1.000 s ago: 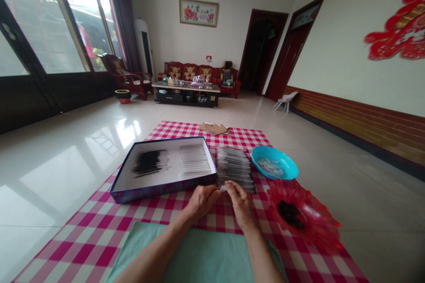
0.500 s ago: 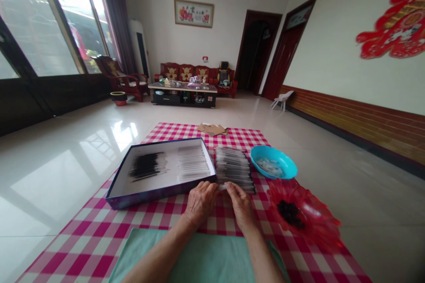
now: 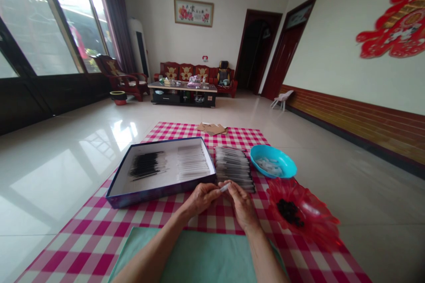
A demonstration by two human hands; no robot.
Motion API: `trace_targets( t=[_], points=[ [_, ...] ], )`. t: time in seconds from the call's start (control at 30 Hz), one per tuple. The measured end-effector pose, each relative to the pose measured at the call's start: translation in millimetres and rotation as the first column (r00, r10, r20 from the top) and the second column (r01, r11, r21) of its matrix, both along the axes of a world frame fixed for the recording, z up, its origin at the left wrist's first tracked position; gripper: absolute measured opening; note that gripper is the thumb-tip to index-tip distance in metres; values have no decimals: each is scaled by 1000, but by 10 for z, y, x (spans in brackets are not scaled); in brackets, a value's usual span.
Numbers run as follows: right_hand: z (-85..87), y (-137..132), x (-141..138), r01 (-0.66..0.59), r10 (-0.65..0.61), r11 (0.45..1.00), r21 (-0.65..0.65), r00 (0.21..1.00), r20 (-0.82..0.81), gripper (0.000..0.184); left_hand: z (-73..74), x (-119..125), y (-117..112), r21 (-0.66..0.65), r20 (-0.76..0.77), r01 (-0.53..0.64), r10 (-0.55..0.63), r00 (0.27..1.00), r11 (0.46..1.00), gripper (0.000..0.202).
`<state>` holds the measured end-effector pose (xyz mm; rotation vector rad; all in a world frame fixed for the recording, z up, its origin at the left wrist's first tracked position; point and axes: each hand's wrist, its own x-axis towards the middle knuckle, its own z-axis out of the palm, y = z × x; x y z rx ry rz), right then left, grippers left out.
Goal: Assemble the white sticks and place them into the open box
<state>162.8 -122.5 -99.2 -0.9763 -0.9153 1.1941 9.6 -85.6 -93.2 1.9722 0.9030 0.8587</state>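
Note:
My left hand (image 3: 199, 198) and my right hand (image 3: 241, 202) meet over a red-and-white checked cloth (image 3: 99, 234). Both pinch the ends of one small clear tube (image 3: 225, 187) held between their fingertips. Just beyond them lies a stack of clear tubes with dark cores (image 3: 234, 168). To its left stands a shallow blue box (image 3: 159, 191) holding black refills and clear tubes laid in rows.
A blue bowl (image 3: 285, 172) with small clear pieces sits right of the stack. A red plastic dish (image 3: 318, 230) with small black bits is nearer on the right. A green mat (image 3: 199, 261) lies under my forearms. Cardboard scraps (image 3: 212, 129) rest at the cloth's far edge.
My hands have lifted slightly off the cloth, and the small clear tube now shows more plainly between the fingertips. The camera shifted a little.

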Motion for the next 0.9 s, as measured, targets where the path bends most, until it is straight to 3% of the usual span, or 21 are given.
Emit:
trace_targets(
  t=[0.2, 0.37, 0.5, 0.6, 0.73, 0.8, 0.9],
  points=[
    [-66, 60, -28, 98, -100, 993, -65, 994, -33, 28, -77, 83, -80, 232, -45, -195, 211, 976, 953, 17],
    [-86, 95, -59, 144, -146, 986, -85, 989, -11, 24, -107, 78, -90, 476, -168, -221, 334, 927, 851, 15],
    [-62, 76, -63, 134, -135, 989, -69, 991, -12, 24, -35, 68, -121, 550, -216, -223, 395, 893, 805, 23],
    [-44, 50, -47, 88, -89, 996, -33, 996, -23, 25, 5, 84, -137, 445, -156, -225, 323, 934, 867, 26],
    [-36, 26, -21, 44, -44, 999, -2, 998, -40, 25, 42, 80, -99, 95, -13, -167, 169, 986, 981, 19],
    [-28, 18, -16, 29, -29, 1000, 2, 999, -39, 24, 70, 49, -59, -95, 55, -67, 73, 996, 993, 23],
    [-5, 6, -17, 7, -7, 1000, -2, 999, -31, 23, 107, -4, -14, -286, 105, 101, -73, 992, 953, 35]
  ],
)
